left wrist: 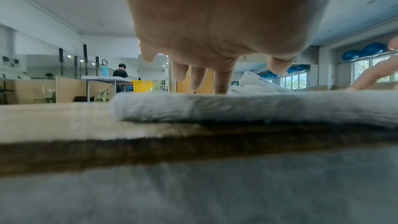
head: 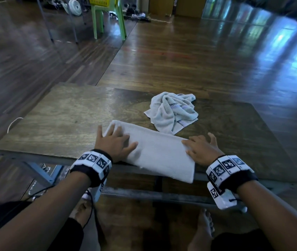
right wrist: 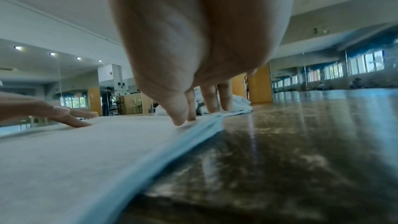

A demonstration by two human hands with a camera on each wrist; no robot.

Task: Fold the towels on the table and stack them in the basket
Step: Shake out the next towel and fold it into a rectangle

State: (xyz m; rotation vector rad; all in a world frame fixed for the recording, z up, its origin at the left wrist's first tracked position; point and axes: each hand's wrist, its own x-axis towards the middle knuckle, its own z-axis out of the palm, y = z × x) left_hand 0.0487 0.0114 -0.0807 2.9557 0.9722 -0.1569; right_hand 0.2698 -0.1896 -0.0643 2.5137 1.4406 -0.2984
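Note:
A folded white towel (head: 158, 153) lies as a long strip near the front edge of the wooden table (head: 62, 122), its near right corner hanging over the edge. My left hand (head: 116, 140) rests flat on its left end with fingers spread. My right hand (head: 201, 147) lies flat on its right end, fingertips pressing the edge. The left wrist view shows the towel's rolled left fold (left wrist: 215, 106) under my fingers (left wrist: 221, 81). In the right wrist view my fingertips (right wrist: 181, 122) press the towel's layered edge (right wrist: 193, 135). A crumpled white towel (head: 173, 111) with a checked band sits behind it.
A yellow basket (head: 99, 1) stands on a green plastic chair (head: 107, 19) far off across the wooden floor. A white cable (head: 12, 124) hangs at the table's left. A person stands by another table (left wrist: 107, 78) in the background.

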